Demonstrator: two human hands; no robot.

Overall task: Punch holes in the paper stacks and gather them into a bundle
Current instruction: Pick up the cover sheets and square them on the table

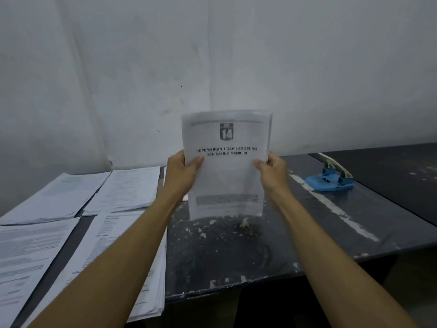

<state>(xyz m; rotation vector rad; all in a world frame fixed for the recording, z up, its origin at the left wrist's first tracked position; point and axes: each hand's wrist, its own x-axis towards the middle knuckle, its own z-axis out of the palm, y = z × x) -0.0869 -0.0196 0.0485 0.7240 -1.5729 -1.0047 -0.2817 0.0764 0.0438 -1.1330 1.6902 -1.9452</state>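
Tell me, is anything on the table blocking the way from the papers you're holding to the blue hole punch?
Nothing visible does. The left hand and right hand hold the paper stack upright, and the dark table between it and the blue hole punch shows only small scraps.

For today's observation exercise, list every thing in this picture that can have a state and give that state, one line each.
Held paper stack: upright, lower edge at the table, gripped at both sides.
Left hand: fingers curled on the stack's left edge.
Right hand: fingers curled on its right edge.
Hole punch: lever raised, untouched, no paper in it.
Four paper stacks: lying flat, separate.
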